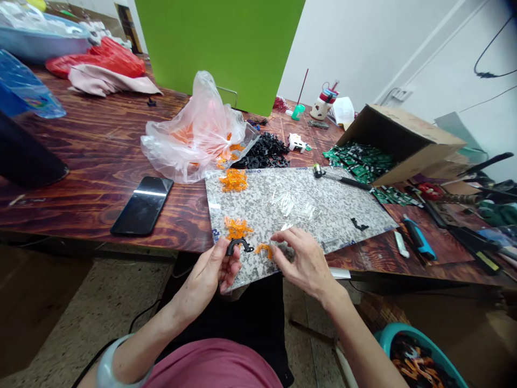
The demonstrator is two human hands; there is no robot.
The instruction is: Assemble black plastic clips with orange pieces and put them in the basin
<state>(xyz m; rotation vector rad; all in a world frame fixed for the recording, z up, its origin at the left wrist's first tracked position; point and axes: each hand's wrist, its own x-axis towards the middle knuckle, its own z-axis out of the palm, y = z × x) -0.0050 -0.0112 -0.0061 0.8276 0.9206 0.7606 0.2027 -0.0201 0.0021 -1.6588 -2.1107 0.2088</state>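
A curved black plastic part [239, 245] is pinched between the thumb and fingers of my left hand [214, 269], above the near edge of a speckled stone slab [258, 205]. My right hand [302, 258] reaches in from the right, its thumb and fingertips at one end of a small orange plastic part [263, 249]. The exact grip on it is partly hidden. Just behind my left hand lies a small pile of orange parts [237, 227], and a second orange pile [233, 180] sits farther back. Thin whitish, clear pieces [293, 202] are spread over the slab's middle.
A plastic bag [194, 134] with orange parts and a heap of black parts [266, 151] stand behind the slab. At left is a phone [142, 206]. A hammer [341, 178], a black part [358, 224], a cardboard box [420, 140] and a blue cutter [419, 237] are right.
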